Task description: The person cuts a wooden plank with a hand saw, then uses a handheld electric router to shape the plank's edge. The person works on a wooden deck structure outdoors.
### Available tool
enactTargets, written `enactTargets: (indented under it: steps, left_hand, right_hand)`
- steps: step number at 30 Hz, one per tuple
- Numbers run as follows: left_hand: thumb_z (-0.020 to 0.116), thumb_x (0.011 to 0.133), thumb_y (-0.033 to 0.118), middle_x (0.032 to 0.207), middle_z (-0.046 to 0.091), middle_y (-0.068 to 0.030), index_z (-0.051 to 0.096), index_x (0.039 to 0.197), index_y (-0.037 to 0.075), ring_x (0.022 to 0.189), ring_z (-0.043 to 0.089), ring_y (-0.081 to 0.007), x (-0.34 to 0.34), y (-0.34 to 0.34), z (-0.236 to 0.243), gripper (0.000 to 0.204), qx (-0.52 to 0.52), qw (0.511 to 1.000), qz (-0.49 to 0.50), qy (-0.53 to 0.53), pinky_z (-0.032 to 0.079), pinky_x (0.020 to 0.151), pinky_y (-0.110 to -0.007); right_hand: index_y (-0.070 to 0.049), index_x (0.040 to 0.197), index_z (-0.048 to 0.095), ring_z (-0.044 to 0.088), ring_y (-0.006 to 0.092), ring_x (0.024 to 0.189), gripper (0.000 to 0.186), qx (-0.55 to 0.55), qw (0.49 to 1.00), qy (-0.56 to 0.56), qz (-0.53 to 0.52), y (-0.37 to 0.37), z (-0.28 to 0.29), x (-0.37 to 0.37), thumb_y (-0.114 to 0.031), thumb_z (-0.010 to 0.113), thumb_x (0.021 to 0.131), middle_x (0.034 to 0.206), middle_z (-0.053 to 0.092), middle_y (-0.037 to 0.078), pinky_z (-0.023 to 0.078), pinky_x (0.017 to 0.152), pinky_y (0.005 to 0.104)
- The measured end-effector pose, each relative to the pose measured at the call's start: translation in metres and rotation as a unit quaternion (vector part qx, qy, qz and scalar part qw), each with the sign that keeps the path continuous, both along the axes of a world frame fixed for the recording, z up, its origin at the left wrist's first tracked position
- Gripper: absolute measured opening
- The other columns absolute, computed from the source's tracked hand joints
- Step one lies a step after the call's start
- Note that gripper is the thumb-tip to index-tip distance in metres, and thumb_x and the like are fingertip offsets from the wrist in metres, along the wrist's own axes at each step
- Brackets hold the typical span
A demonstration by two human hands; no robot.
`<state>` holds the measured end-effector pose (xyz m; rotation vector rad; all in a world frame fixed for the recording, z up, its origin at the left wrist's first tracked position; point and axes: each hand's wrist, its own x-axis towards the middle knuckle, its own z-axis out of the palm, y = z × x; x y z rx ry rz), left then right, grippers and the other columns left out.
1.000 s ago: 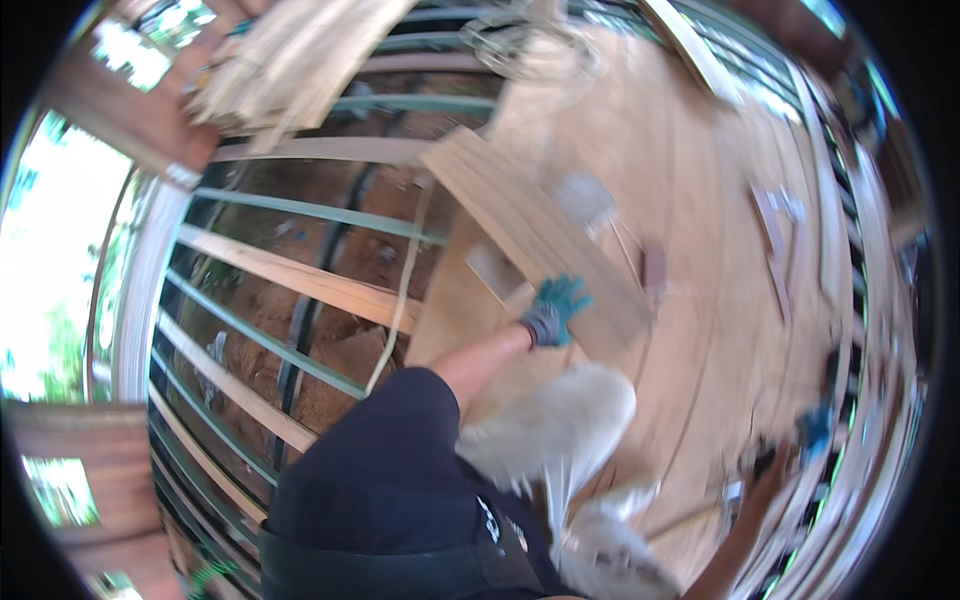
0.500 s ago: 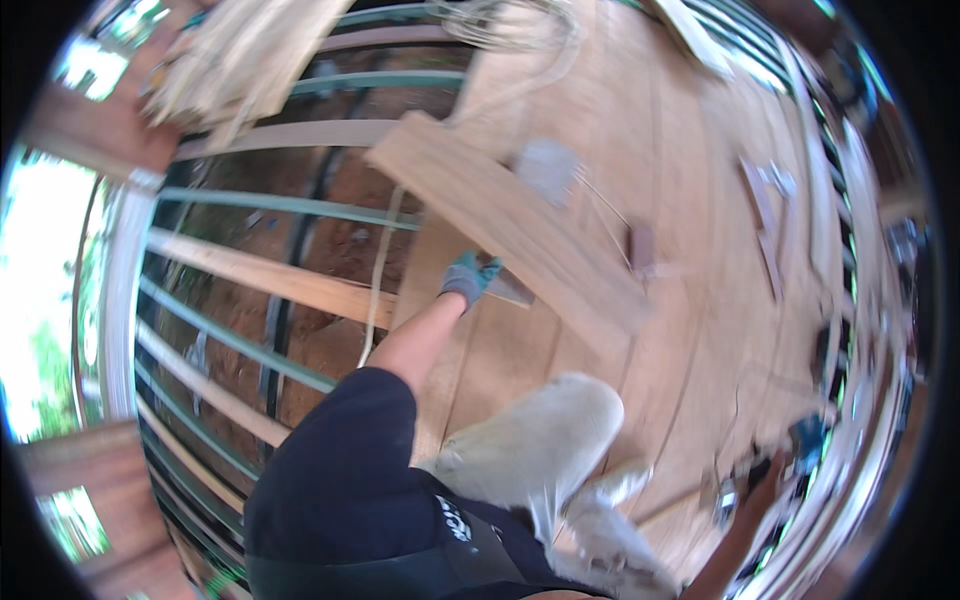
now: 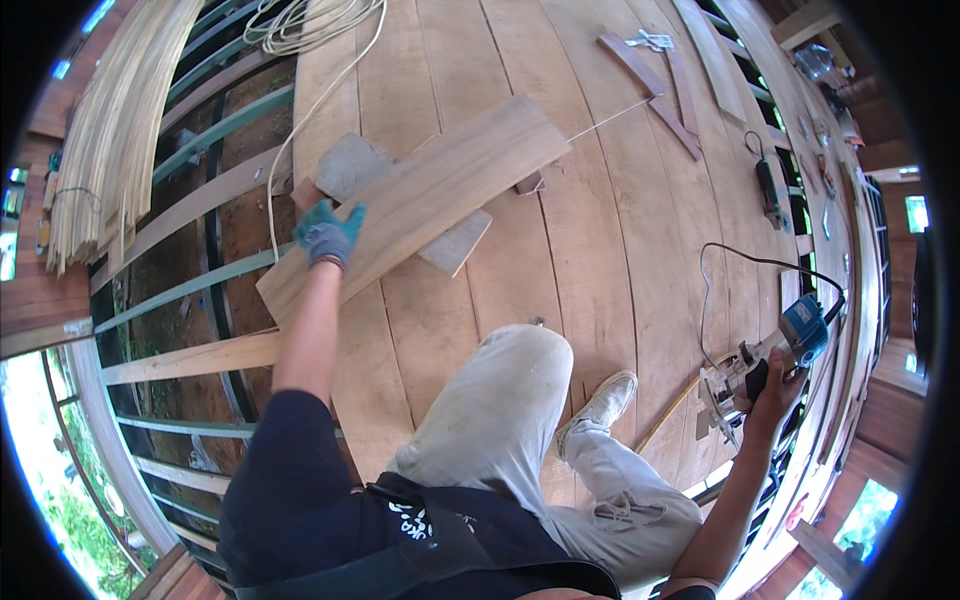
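Note:
My left hand point(image 3: 328, 236), in a grey and teal glove, grips the far long edge of a short wooden board point(image 3: 440, 190) near its left end. The board lies slantwise over other pieces: a grey flat piece point(image 3: 352, 165) shows beyond it, and another grey piece point(image 3: 457, 243) sticks out on the near side. Off to the right, my bare right hand point(image 3: 775, 392) is closed around the dark handle of a router point(image 3: 750, 375) with a blue motor top and a clear base. Its base is tilted up on its side.
Wide planks point(image 3: 600, 250) form the floor; open joists point(image 3: 190, 355) with soil beneath lie left. Thin wood strips point(image 3: 125, 130) are stacked far left, beside coiled pale cord point(image 3: 310, 25). An angled wooden piece point(image 3: 655, 95) and a black tool point(image 3: 768, 190) lie right. The router's cord point(image 3: 745, 250) loops across the floor.
The view has turned, so floor and cord appear farther left. The board has swung around, its right end now the far one, and my left hand has moved onto its edge. The router stays in my right hand.

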<state>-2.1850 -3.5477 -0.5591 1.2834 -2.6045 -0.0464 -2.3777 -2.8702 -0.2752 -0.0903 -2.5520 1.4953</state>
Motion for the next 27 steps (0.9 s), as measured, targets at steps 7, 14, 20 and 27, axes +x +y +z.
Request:
enactTargets:
  steps: [7, 14, 20, 27]
  left_hand:
    - [0.053, 0.083, 0.085, 0.122, 0.068, -0.0282, 0.072, 0.122, 0.007, 0.115, 0.065, -0.0454, 0.006, -0.024, 0.0, 0.089, 0.264, 0.953, 0.028, -0.144, 0.052, 0.1, -0.052]
    - [0.048, 0.088, 0.081, 0.116, 0.07, -0.0267, 0.077, 0.111, 0.009, 0.113, 0.066, -0.0436, -0.018, 0.015, 0.0, 0.082, 0.251, 0.962, -0.021, -0.11, 0.052, 0.098, -0.05]
    - [0.042, 0.094, 0.077, 0.109, 0.07, -0.0277, 0.078, 0.102, 0.005, 0.108, 0.068, -0.0449, -0.034, 0.037, -0.008, 0.081, 0.275, 0.948, -0.067, -0.148, 0.053, 0.095, -0.051]
    - [0.042, 0.094, 0.076, 0.101, 0.073, -0.0255, 0.079, 0.094, 0.007, 0.099, 0.07, -0.0437, -0.033, 0.086, 0.004, 0.078, 0.268, 0.945, -0.128, -0.136, 0.055, 0.089, -0.051]
  right_hand:
    - [-0.004, 0.147, 0.043, 0.055, 0.0209, 0.118, 0.064, 0.014, 1.0, -0.012, -0.02, 0.015, -0.007, 0.011, -0.019, 0.075, 0.094, 0.132, 0.058, 0.011, 0.041, 0.107, 0.0366]
    - [-0.005, 0.145, 0.046, 0.058, 0.0189, 0.115, 0.061, 0.028, 0.999, -0.023, -0.026, 0.018, -0.01, 0.003, -0.019, 0.075, 0.094, 0.127, 0.061, 0.009, 0.042, 0.104, 0.035]
    - [-0.004, 0.145, 0.046, 0.057, 0.019, 0.117, 0.06, 0.044, 0.999, 0.017, 0.002, 0.02, -0.012, 0.001, -0.015, 0.076, 0.094, 0.131, 0.058, 0.009, 0.043, 0.104, 0.0355]
    - [-0.004, 0.147, 0.045, 0.059, 0.0193, 0.108, 0.066, 0.071, 0.997, -0.009, -0.007, 0.018, -0.011, 0.0, -0.017, 0.078, 0.092, 0.125, 0.061, 0.009, 0.044, 0.1, 0.0349]
